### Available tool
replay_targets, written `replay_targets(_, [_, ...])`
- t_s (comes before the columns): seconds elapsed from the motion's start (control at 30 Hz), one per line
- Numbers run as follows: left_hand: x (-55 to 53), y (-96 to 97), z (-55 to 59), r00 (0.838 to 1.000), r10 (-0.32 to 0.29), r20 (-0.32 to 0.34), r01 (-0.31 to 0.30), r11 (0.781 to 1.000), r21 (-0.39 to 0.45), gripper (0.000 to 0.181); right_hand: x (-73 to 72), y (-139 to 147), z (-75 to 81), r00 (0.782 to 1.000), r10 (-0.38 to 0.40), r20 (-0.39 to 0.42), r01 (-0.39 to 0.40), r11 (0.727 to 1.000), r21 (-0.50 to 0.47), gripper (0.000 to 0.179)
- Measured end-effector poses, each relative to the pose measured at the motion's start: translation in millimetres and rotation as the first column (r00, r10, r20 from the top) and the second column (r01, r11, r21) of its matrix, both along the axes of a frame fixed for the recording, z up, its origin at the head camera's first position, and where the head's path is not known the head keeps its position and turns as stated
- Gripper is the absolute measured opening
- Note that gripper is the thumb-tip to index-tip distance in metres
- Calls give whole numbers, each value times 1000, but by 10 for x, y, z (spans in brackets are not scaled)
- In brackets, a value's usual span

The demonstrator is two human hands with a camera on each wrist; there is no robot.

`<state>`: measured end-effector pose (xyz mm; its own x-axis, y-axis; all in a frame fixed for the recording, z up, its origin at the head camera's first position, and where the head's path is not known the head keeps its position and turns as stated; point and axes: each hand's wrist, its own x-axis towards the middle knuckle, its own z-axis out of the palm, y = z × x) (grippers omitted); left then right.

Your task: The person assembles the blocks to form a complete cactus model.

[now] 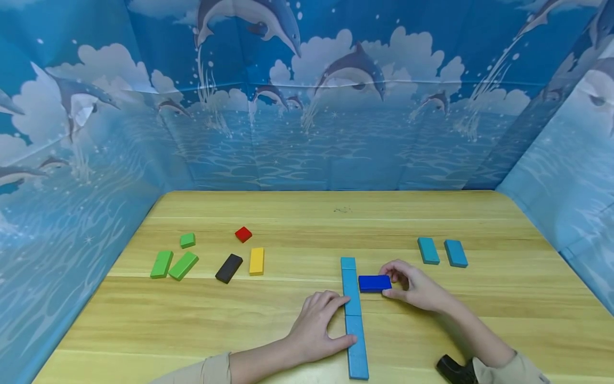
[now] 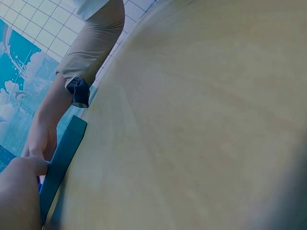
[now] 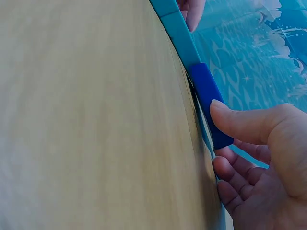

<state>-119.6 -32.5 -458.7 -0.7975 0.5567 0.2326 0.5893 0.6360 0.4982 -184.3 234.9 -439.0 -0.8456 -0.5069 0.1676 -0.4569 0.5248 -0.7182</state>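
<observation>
I've got the right hand (image 1: 414, 286) pinching the dark blue block (image 1: 374, 284) by its right end, just beside the light blue row (image 1: 355, 320). Over here the left hand (image 1: 316, 326), thumb and index finger spread apart, touches that row, with wide table (image 1: 297, 218) between it and the yellow block (image 1: 256, 261).

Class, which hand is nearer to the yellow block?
Left. The left hand touches the light-blue row, right of the yellow block and closer to the camera. The right hand, holding the dark-blue block, lies farther right, beyond that row.
</observation>
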Motion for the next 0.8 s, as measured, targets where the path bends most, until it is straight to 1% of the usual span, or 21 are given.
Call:
replay_targets(0.1, [0, -1, 0, 1000, -4, -9, 4, 1000, 0, 65, 12, -15, 0, 1000, 8, -14, -8, 1000, 1, 28])
replay_targets(0.2, [-2, 0, 2, 1000, -9, -20, 9, 1000, 1, 64, 18, -24, 7, 1000, 10, -9, -10, 1000, 7, 28])
replay_targets(0.47, [0, -3, 8, 1000, -8, -7, 8, 1000, -2, 64, 21, -33, 1, 1000, 27, 13, -27, 999, 24, 28])
replay_targets(0.67, [2, 3, 7, 1000, -6, -21, 6, 1000, -1, 64, 25, -36, 1, 1000, 22, 22, -23, 999, 40, 28])
replay_targets(0.8, [3, 4, 6, 1000, -7, -18, 7, 1000, 0, 64, 25, -36, 1, 1000, 19, 25, -20, 999, 47, 29])
